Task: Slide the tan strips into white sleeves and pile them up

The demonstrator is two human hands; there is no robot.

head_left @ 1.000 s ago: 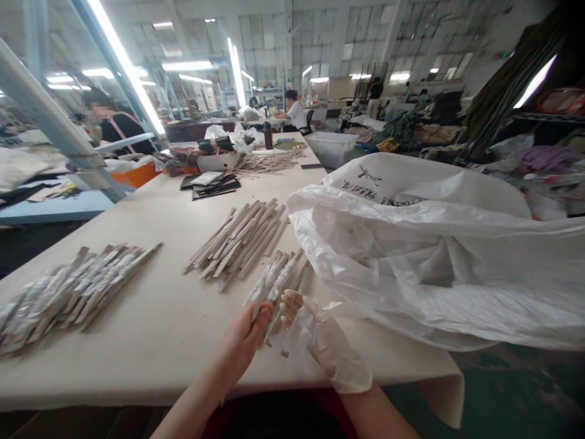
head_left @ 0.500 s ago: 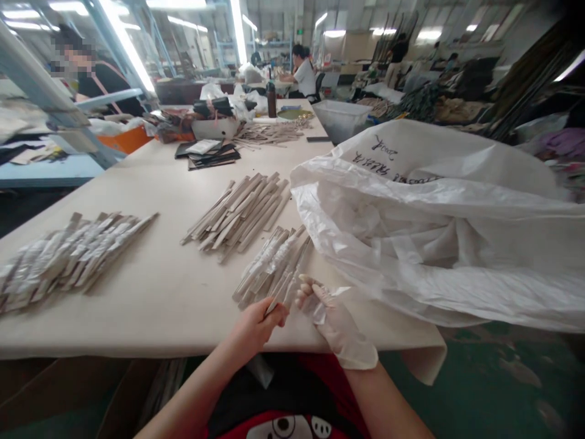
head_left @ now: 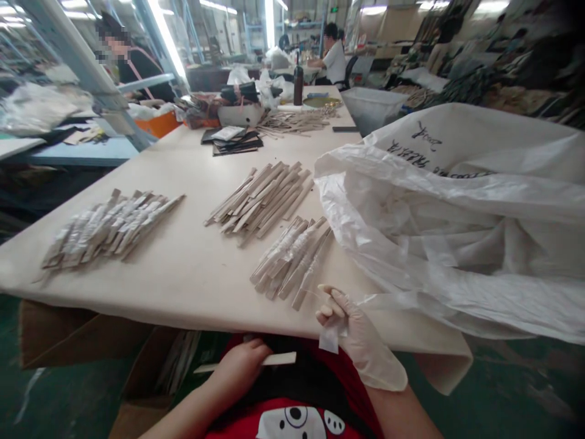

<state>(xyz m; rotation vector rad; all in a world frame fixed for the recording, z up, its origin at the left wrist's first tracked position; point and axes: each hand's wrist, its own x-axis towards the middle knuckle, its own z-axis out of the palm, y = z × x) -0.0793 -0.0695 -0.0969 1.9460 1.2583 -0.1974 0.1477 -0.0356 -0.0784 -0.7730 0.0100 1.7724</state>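
My bare left hand (head_left: 244,364) is low in front of my body, below the table edge, closed round a flat beige strip (head_left: 282,359) whose two ends stick out. Over the table's front edge is my right hand (head_left: 347,326), in a pale glove with bare fingertips. Its fingers are curled on a small piece of clear plastic film (head_left: 329,340) that hangs down. Just beyond it lie strips partly wrapped in clear film (head_left: 290,253). Behind them is a pile of beige strips (head_left: 262,198), with no wrapping that I can see.
Another row of film-wrapped strips (head_left: 107,228) lies at the left of the table (head_left: 192,268). A big white plastic bag (head_left: 439,238) spreads over the right side. Further back are dark flat pieces (head_left: 237,145), a bottle (head_left: 298,82) and co-workers. An open cardboard box (head_left: 141,372) stands below.
My left hand has drawn back from the wrapped strips to below the table edge, bringing a strip along. My right hand stays near the edge with the film. The view has shifted left.
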